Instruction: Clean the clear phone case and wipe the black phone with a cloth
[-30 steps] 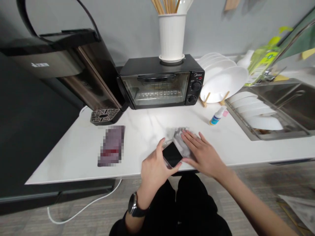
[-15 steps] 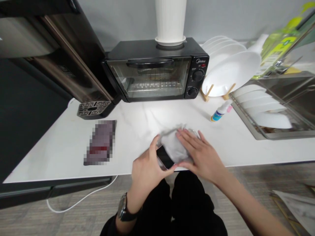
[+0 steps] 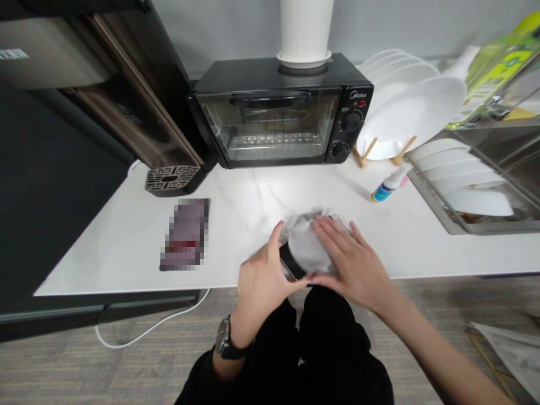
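Note:
At the counter's front edge my left hand (image 3: 264, 275), a watch on its wrist, grips a phone (image 3: 291, 261) by its edges, the thumb and index finger spread around its near end. The phone's dark screen shows only in part. A grey cloth (image 3: 306, 244) covers the rest of it. With fingers laid over the cloth, my right hand (image 3: 352, 261) presses it onto the phone and holds its right side. A small spray bottle (image 3: 386, 188) with a blue label stands on the counter beyond my right hand.
A black toaster oven (image 3: 274, 124) stands at the back with a white pot (image 3: 306, 31) on top. Left of it is a drink dispenser (image 3: 172, 179). A blurred-out flat item (image 3: 188, 233) lies on the counter. White plates (image 3: 415, 115) and a sink (image 3: 455, 225) are at right.
The view has shifted, so everything sits a little further right. The cloth's outline has changed slightly under my right hand. My left hand keeps its grip on the phone.

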The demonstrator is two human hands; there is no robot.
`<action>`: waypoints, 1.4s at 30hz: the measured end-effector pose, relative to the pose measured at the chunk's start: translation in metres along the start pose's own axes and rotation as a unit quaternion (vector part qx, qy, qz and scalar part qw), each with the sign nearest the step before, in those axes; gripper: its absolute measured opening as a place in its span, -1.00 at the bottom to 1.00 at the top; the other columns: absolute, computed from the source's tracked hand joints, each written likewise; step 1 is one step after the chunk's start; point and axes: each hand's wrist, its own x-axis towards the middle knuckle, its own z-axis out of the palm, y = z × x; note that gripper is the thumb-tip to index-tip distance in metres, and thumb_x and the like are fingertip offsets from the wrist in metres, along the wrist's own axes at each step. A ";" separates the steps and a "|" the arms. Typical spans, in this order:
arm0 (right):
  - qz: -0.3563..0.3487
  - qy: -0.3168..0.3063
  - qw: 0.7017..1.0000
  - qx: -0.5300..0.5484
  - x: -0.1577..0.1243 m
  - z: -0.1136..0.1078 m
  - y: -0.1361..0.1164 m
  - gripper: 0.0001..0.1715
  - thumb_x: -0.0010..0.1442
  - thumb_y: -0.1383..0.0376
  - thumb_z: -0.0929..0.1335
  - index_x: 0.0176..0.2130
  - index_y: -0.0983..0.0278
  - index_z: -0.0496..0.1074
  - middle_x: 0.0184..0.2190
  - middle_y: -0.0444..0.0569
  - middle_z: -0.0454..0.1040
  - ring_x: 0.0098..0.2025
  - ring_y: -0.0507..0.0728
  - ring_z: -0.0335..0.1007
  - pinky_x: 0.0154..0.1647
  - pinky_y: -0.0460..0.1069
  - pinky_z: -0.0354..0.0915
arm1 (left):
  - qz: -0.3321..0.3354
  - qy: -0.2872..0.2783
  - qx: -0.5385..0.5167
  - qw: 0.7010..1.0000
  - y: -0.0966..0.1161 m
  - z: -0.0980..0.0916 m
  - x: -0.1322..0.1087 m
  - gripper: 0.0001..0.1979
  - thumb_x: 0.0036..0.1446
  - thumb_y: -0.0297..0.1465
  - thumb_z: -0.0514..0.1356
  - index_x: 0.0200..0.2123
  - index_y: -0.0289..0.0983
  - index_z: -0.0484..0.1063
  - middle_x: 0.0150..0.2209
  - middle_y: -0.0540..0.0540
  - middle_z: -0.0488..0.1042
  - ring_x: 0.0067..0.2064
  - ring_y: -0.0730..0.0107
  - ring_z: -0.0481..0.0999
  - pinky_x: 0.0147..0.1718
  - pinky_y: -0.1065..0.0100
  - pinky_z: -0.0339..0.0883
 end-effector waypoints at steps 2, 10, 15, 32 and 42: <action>0.002 0.001 1.000 -0.001 -0.002 -0.001 0.000 0.32 0.23 -0.41 0.23 0.55 0.33 -0.20 0.51 0.25 0.01 0.54 0.43 -0.08 0.53 0.41 -0.17 | 0.005 -0.003 -0.002 1.000 -0.001 0.001 0.000 -0.03 0.15 -0.09 0.32 0.47 -0.25 -0.06 -0.10 -0.12 0.68 -0.21 0.13 0.70 -0.28 0.32 0.50; -0.008 -0.003 1.000 0.010 -0.004 0.001 0.000 0.30 0.25 -0.38 0.26 0.54 0.36 -0.16 0.51 0.25 0.01 0.54 0.40 -0.07 0.54 0.38 -0.18 | -0.003 -0.023 0.008 1.000 -0.003 -0.001 0.000 -0.02 0.15 -0.11 0.35 0.49 -0.23 -0.05 -0.05 -0.17 0.67 -0.16 0.10 0.70 -0.23 0.32 0.51; 0.002 0.004 1.000 0.003 -0.004 0.001 -0.002 0.23 0.27 -0.35 0.27 0.54 0.30 -0.13 0.49 0.21 0.08 0.52 0.39 0.01 0.51 0.41 -0.12 | 0.018 -0.022 0.025 0.999 -0.004 -0.001 0.000 -0.05 0.14 -0.16 0.35 0.48 -0.23 -0.01 -0.05 -0.17 0.67 -0.14 0.08 0.70 -0.20 0.30 0.51; 0.075 0.121 0.988 0.059 -0.009 0.004 0.018 -0.52 0.53 0.26 0.16 0.28 0.21 0.45 0.26 0.00 0.50 0.31 0.18 0.42 0.36 0.14 0.33 | 0.034 -0.003 -0.077 0.996 -0.005 -0.012 -0.001 -0.07 0.19 -0.10 0.36 0.48 -0.17 0.00 0.20 -0.21 0.49 -0.03 0.14 0.63 -0.03 0.24 0.49; 0.264 0.258 0.911 0.185 -0.003 -0.002 0.035 -0.45 0.54 0.08 0.16 0.22 0.28 0.50 -0.09 0.07 0.70 -0.08 0.30 0.67 -0.07 0.12 0.54 | 0.023 0.037 -0.280 0.959 -0.011 0.003 0.008 -0.14 0.28 -0.31 0.31 0.52 -0.08 -0.06 0.04 -0.12 0.57 -0.03 0.17 0.63 -0.01 0.18 0.53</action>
